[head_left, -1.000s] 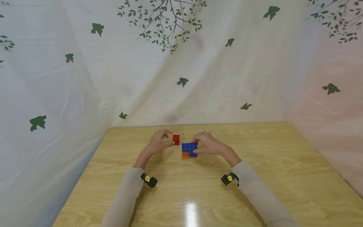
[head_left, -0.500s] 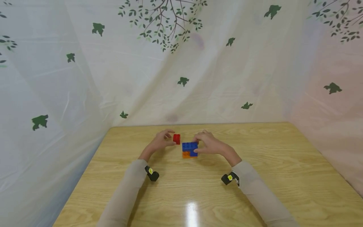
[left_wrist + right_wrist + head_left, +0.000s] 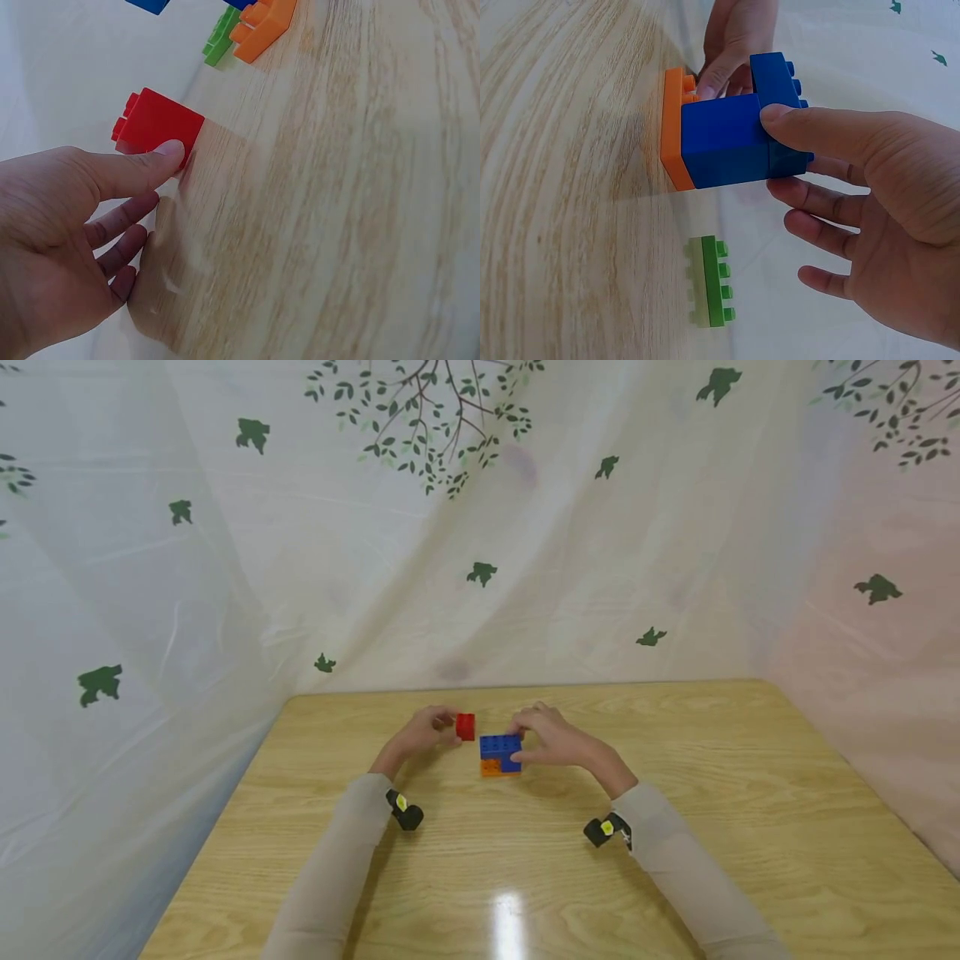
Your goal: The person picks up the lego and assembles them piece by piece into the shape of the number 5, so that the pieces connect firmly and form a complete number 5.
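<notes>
My left hand [image 3: 422, 734] pinches a red toy building brick [image 3: 466, 727] standing on the table, its thumb [image 3: 169, 150] against the near face and the forefinger hidden behind. To the right is a small stack: an orange brick [image 3: 671, 135] lies at the bottom, a blue brick [image 3: 720, 139] sits on one end of it, and a longer blue brick [image 3: 500, 743] tops that, reaching out over the orange studs. My right hand [image 3: 555, 739] grips the stack from the right, thumb on the upper blue brick and fingers behind.
A flat green brick [image 3: 712, 281] lies on the table behind the stack, hidden in the head view. The wooden table [image 3: 480, 852] ends at a hanging pale cloth [image 3: 375, 568] printed with leaves and birds.
My left hand has moved in to the red brick, its thumb and fingers closing on it. The right hand and the stack have stayed in place.
</notes>
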{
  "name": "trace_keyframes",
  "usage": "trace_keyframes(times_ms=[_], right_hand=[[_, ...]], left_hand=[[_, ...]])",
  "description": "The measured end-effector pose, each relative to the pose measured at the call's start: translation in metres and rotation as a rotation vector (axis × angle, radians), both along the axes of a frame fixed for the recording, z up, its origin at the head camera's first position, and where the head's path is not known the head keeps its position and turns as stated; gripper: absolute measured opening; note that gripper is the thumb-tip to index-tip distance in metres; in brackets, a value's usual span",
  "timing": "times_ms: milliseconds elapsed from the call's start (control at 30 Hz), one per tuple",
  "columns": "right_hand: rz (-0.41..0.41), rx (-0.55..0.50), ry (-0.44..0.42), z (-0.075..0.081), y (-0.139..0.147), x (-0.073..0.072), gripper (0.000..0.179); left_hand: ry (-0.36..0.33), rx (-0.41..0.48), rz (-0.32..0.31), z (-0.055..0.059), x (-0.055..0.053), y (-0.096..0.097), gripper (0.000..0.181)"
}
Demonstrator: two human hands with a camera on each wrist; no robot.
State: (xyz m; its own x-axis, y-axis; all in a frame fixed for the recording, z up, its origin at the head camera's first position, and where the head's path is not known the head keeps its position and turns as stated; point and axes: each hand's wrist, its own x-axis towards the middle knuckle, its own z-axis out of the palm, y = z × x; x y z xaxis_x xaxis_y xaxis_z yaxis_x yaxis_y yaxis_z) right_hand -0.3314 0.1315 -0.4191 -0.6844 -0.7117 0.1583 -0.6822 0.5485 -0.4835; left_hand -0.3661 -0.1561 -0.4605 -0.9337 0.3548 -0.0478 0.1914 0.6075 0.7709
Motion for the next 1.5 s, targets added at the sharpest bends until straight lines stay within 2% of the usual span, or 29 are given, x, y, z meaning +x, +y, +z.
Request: trace_keyframes(times_ms=[467,700,967,1267,1500], right_hand=[[-0.007,-0.001,-0.03,0.001,0.0,0.0,0.024],[-0.021,0.004,-0.056,0.0,0.0,0.0,0.023],[-0.017,0.003,-0.046,0.002,-0.001,0.002,0.023],[-0.02,0.003,-0.054,0.003,-0.001,0.002,0.023],[-0.015,0.005,-0.048,0.002,0.0,0.001,0.025]], left_hand=[[0.037,-0.028,0.006,0.0,0.0,0.0,0.041],[0.032,-0.02,0.015,-0.004,0.0,-0.001,0.037],[0.025,-0.012,0.029,-0.007,-0.001,-0.001,0.037],[0.015,0.014,0.03,-0.01,-0.002,-0.003,0.036],[0.024,0.07,0.047,-0.012,0.0,-0.005,0.036]])
